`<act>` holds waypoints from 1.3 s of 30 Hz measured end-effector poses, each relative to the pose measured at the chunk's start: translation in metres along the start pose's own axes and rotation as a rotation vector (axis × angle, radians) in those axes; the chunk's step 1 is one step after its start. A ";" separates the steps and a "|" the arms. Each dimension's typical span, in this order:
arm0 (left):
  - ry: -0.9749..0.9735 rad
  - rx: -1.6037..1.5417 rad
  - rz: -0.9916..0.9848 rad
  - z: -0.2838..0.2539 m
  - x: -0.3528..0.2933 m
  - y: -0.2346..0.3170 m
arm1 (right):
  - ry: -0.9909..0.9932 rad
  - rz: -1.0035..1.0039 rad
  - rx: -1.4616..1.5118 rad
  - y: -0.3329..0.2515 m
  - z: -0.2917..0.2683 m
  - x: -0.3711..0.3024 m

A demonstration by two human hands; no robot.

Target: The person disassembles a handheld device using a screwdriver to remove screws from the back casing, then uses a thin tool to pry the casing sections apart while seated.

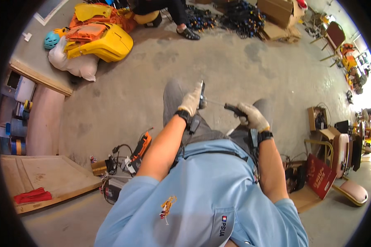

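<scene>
My left hand (190, 103), in a pale work glove, is closed around a small dark part (202, 94) seen nearly edge-on. What kind of part it is I cannot make out. My right hand (253, 117), also gloved, grips the black handle of a screwdriver (234, 108). Its thin metal shaft runs left to the dark part; whether the tip touches is too small to tell. Both hands are held out over my lap. Below my left wrist hangs a black blocky piece (195, 124), perhaps joined to the held part.
An orange-and-black power tool (142, 144) and cables lie left of me. A wooden panel (70, 171) with a red cloth (33, 195) is further left. Yellow plastic shells (107, 43) and black cable heaps (243, 18) are ahead; a red box (318, 176) stands right. Another person's leg (179, 18) shows ahead.
</scene>
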State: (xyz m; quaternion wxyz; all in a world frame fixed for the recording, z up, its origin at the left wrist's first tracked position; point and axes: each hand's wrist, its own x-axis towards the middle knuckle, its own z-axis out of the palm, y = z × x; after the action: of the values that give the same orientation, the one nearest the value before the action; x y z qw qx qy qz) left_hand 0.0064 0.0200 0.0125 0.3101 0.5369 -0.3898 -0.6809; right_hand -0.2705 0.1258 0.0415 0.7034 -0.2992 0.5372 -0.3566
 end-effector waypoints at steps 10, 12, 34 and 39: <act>0.011 -0.095 -0.031 -0.001 0.015 -0.011 | -0.026 0.027 0.030 -0.005 -0.001 -0.001; 0.010 -0.074 -0.036 -0.002 0.014 -0.011 | -0.023 0.017 0.026 -0.006 -0.002 0.001; -0.011 -0.074 -0.027 -0.004 0.015 -0.011 | -0.024 -0.049 0.002 -0.009 0.001 -0.002; 0.005 -0.094 -0.056 -0.004 0.019 -0.014 | -0.014 -0.158 0.004 -0.001 0.001 0.002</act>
State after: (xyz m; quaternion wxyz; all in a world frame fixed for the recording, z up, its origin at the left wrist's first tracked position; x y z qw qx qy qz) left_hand 0.0058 0.0099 -0.0093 0.3167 0.5343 -0.3413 -0.7055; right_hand -0.2696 0.1236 0.0408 0.6773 -0.3415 0.5064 -0.4101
